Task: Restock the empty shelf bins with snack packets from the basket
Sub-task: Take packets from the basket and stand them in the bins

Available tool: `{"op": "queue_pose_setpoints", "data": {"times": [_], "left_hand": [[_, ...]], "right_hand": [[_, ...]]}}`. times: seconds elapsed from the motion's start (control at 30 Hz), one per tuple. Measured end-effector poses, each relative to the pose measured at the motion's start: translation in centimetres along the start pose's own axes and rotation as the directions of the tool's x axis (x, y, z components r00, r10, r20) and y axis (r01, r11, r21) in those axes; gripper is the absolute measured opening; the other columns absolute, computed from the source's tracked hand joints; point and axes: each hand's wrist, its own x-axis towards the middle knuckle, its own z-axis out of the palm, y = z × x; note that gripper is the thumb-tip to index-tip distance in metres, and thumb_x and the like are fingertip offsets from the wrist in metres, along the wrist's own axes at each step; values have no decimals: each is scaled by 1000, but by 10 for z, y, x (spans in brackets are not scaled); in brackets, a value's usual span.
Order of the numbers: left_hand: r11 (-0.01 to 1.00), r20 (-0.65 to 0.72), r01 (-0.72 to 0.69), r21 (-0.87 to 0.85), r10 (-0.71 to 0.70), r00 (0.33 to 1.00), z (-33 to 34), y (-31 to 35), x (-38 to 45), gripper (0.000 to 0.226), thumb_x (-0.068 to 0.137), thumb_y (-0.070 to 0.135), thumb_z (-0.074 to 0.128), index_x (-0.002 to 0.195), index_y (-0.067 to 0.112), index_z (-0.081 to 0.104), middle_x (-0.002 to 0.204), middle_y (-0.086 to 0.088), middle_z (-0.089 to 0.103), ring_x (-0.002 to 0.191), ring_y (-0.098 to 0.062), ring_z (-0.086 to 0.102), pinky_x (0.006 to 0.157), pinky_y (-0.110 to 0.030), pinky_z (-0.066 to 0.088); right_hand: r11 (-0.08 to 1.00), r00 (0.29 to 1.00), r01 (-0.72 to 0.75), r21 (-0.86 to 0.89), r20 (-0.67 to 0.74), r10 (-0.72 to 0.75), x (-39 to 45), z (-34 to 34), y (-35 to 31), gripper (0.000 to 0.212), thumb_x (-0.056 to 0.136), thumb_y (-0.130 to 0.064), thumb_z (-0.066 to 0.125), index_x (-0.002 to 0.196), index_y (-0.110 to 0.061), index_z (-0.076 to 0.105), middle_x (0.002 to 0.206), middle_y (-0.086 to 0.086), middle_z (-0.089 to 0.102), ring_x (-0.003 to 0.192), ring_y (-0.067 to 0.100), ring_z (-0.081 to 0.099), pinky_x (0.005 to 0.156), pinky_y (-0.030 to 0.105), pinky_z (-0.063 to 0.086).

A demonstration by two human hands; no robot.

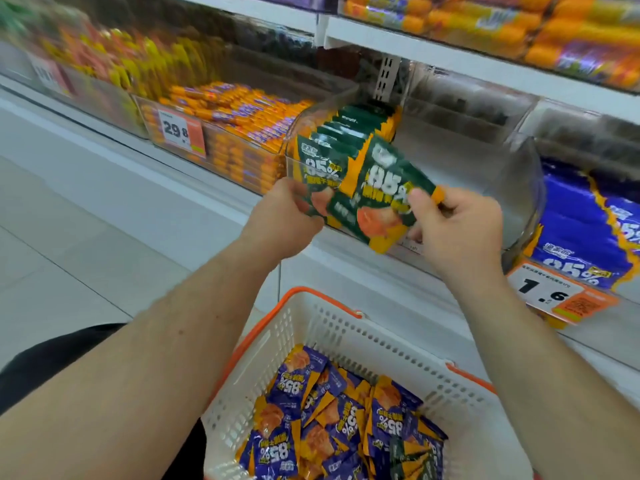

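Note:
A clear plastic shelf bin (523, 188) sits on the middle shelf, with a row of green and orange snack packets (349, 133) standing in its left side; its right side is bare. My left hand (287, 216) grips a green packet at the bin's front left corner. My right hand (457, 230) pinches the corner of a tilted green packet (381, 202) in front of the bin. Below them stands a white basket (346, 337) with orange handles, holding several purple and orange packets (332, 417) and a few green ones.
To the left a bin of orange and purple sticks (239, 112) carries a 29.8 price tag (180, 131). On the right is a bin of blue packets (585, 230) with a 1.6 tag (543, 289). The upper shelf (450, 50) overhangs the bins. White floor tiles lie at the left.

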Motion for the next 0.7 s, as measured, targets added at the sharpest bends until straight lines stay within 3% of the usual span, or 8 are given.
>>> {"op": "queue_pose_setpoints", "data": {"times": [0.1, 0.2, 0.3, 0.43, 0.53, 0.63, 0.7], "left_hand": [[999, 36, 23, 35, -24, 999, 0, 2, -1, 40, 86, 17, 69, 122, 19, 51, 91, 10, 55, 80, -11, 55, 62, -29, 48], [996, 71, -15, 83, 9, 997, 4, 3, -4, 34, 87, 15, 66, 117, 23, 52, 101, 5, 59, 77, -9, 55, 60, -26, 47], [988, 100, -53, 142, 39, 994, 6, 2, -5, 45, 88, 17, 65, 131, 22, 51, 108, 5, 58, 89, -13, 53, 67, -24, 40], [986, 112, -36, 162, 18, 994, 10, 0, -3, 46, 86, 17, 66, 129, 21, 52, 101, 9, 59, 88, -13, 54, 63, -20, 39], [987, 123, -37, 159, 17, 992, 13, 0, -2, 41, 84, 16, 67, 122, 23, 54, 92, 12, 58, 87, -16, 56, 64, -20, 43], [980, 136, -39, 194, 13, 991, 17, 0, -3, 38, 83, 20, 69, 118, 20, 56, 101, 4, 62, 94, -19, 59, 78, -28, 51], [976, 157, -38, 215, 4, 988, 20, -1, -2, 41, 82, 23, 70, 121, 21, 56, 103, 4, 62, 96, -19, 60, 82, -30, 52]], "right_hand": [[989, 989, 133, 61, -79, -128, 26, 4, -25, 34, 93, -26, 60, 59, -24, 65, 57, -10, 63, 60, 12, 62, 66, 32, 52], [970, 966, 240, 47, -108, -234, 47, 15, -38, 25, 91, -28, 59, 70, -25, 71, 61, -17, 60, 65, 10, 62, 69, 32, 53], [948, 942, 315, -34, -111, -317, 57, 29, -39, 29, 91, -28, 58, 73, -11, 73, 64, -1, 63, 66, 17, 61, 70, 33, 50], [921, 927, 358, -151, -64, -371, 54, 45, -38, 27, 92, -24, 59, 83, -6, 76, 80, 6, 73, 81, 18, 64, 74, 30, 47], [954, 968, 253, -162, 37, -250, 53, 58, -31, 35, 94, -25, 59, 63, -11, 63, 64, 4, 64, 67, 21, 56, 64, 33, 40], [953, 990, 105, -285, 116, -75, 53, 69, -29, 49, 95, -30, 58, 53, -12, 42, 52, 2, 44, 54, 17, 39, 55, 40, 27], [937, 993, 30, -347, 117, 11, 57, 74, -31, 53, 95, -32, 59, 52, -12, 34, 51, 1, 35, 52, 17, 34, 48, 34, 25]]}}
